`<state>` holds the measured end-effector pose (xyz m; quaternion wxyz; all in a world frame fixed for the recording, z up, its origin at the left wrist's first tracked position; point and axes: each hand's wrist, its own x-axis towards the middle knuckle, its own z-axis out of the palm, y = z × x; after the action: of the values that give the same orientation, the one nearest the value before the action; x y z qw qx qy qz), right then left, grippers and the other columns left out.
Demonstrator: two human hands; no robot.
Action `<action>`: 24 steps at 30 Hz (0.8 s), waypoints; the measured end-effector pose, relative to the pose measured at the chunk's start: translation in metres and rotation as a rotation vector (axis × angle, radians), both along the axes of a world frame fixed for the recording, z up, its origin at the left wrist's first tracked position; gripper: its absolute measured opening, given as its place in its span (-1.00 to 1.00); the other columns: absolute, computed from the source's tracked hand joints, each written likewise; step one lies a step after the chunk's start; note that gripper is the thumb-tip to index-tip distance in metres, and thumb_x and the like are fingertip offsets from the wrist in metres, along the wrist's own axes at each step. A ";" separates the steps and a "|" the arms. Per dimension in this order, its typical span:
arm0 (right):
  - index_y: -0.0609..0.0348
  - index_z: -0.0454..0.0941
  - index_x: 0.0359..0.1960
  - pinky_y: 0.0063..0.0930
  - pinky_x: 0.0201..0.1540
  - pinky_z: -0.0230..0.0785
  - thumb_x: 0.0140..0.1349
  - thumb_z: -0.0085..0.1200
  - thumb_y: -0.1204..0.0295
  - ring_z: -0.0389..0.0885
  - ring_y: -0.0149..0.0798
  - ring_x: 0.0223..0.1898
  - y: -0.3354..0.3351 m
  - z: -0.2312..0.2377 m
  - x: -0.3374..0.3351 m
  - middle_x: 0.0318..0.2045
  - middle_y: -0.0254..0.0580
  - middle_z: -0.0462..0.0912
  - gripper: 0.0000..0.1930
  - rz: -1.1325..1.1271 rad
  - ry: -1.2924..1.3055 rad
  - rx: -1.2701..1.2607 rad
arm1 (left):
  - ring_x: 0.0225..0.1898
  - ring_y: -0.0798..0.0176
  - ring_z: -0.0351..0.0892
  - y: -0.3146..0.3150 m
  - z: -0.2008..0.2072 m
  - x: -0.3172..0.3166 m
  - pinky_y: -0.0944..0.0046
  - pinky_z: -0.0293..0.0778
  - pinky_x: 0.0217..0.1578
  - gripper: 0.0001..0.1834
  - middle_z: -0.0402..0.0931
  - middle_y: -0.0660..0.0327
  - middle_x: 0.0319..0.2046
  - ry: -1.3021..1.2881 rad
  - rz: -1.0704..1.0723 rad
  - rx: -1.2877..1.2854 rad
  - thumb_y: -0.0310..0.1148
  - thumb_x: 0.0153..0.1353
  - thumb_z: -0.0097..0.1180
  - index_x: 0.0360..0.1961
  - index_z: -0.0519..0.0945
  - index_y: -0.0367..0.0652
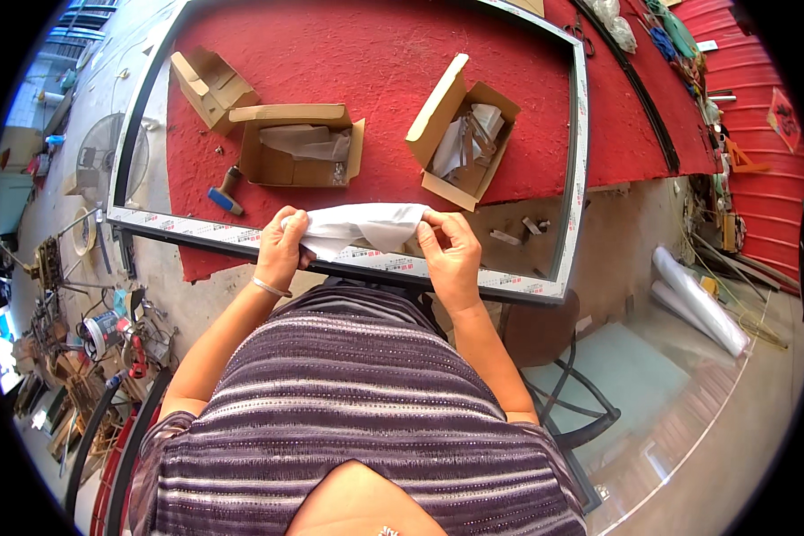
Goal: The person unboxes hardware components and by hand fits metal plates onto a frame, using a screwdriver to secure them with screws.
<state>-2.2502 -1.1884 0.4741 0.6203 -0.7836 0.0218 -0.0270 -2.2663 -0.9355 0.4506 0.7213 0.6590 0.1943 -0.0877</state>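
Between my two hands a white wrapper (366, 223), thin like foam or paper, is stretched sideways over the near bar of a large window frame (188, 228). My left hand (282, 246) is closed on the wrapper's left end. At the other end my right hand (449, 255) pinches it with thumb and fingers. Whether anything lies inside the wrapper is hidden. Beyond my hands stand an open cardboard box (286, 165) with white wrapping in it and, farther right, another open box (456, 189) holding wrapping and metal pieces.
A red-covered table (375, 71) lies under the frame. On it are a third carton (207, 94) and a blue-and-grey handled tool (226, 192). Small parts (531, 226) sit near the frame's right corner. A chair (545, 335) and a white roll (701, 299) are at the right.
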 end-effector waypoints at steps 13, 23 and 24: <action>0.27 0.55 -0.11 -0.64 -0.32 0.40 0.28 0.16 0.36 0.51 -0.55 -0.40 0.000 -0.001 -0.018 -0.39 -0.39 0.59 -0.75 0.300 0.495 0.356 | -0.65 0.50 0.43 0.032 0.006 -0.011 0.50 0.34 -0.65 -0.77 0.47 0.29 -0.59 -0.067 -0.303 0.000 -0.22 0.40 -0.04 -0.25 0.42 -0.18; 0.26 0.61 -0.24 -0.63 -0.28 0.39 0.18 0.24 0.45 0.50 -0.53 -0.36 -0.027 -0.003 -0.035 -0.34 -0.38 0.59 -0.83 0.239 0.346 0.398 | -0.51 0.44 0.52 0.012 0.013 0.008 0.47 0.42 -0.53 -0.74 0.53 0.24 -0.46 -0.030 -0.331 -0.059 -0.26 0.41 -0.04 -0.18 0.52 -0.29; 0.24 0.62 -0.26 -0.63 -0.28 0.37 0.14 0.28 0.45 0.49 -0.53 -0.33 -0.033 -0.003 -0.037 -0.31 -0.38 0.58 -0.82 0.224 0.214 0.238 | -0.49 0.42 0.54 0.008 0.015 0.011 0.47 0.43 -0.52 -0.73 0.54 0.23 -0.44 -0.003 -0.335 -0.047 -0.27 0.40 -0.03 -0.17 0.53 -0.31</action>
<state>-2.2869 -1.2216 0.4707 0.7019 -0.7006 0.0034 0.1284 -2.2556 -0.9276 0.4657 0.7120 0.6652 0.0785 -0.2104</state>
